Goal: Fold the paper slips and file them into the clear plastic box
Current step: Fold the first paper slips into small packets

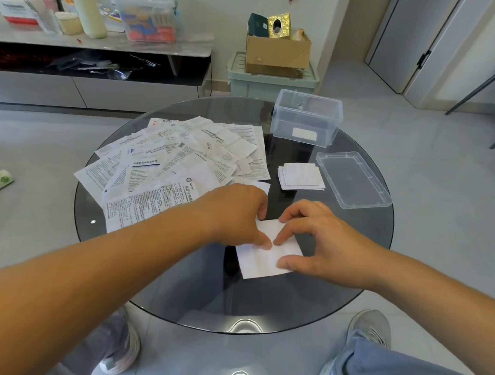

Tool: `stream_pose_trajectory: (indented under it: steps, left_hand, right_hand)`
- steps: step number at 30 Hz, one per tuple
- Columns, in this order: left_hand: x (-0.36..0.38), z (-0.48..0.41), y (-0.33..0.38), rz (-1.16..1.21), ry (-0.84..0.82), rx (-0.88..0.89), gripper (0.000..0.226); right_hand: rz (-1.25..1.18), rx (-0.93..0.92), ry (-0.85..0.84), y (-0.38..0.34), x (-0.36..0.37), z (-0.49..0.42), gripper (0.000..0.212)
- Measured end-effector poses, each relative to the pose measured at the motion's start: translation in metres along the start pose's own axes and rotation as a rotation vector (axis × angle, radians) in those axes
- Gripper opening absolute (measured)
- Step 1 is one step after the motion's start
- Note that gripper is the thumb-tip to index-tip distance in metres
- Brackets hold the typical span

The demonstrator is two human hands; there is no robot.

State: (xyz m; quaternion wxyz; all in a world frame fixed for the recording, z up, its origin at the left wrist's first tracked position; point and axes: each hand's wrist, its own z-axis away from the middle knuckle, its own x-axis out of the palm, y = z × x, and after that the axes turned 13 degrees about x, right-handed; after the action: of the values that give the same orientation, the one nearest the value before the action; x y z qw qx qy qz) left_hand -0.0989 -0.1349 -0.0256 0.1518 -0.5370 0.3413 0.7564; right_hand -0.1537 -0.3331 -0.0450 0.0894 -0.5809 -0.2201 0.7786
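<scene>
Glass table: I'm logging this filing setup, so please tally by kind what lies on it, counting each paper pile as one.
clear plastic box: 1
loose lid: 1
stack of folded slips: 1
spread of unfolded slips: 1
slip being folded: 1
Total: 5

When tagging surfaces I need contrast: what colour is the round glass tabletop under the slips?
The round glass tabletop is smoky dark grey; head view.
</scene>
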Motion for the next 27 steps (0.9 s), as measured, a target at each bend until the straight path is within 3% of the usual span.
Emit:
stream_pose_trajectory:
  steps: [7,12,20,24,27]
  left_hand:
    - [-0.002,-0.004,-0.001,0.11,-0.025,-0.02,0.035]
    - [0.001,-0.001,-0.002,0.194,0.1,0.005,0.013]
    - [-0.008,0.008,-0.005,0.64,0.361,-0.124,0.016]
    - [-0.01,0.017,-0.004,0.754,0.396,-0.102,0.019]
    - [-0.009,0.021,-0.002,0.684,0.448,0.015,0.015]
  right_hand:
    - [-0.03,0.032,-0.017,0.003,0.0,-0.003,0.029]
    - [-0.053,0.059,-0.024,0.004,0.001,-0.004,0.03]
    - [-0.6,0.226,0.216,0.005,-0.005,-0.006,0.037]
    - [-0.65,0.235,0.214,0.004,-0.011,-0.009,0.023]
    - [-0.659,0.226,0.231,0.0,-0.011,-0.01,0.019]
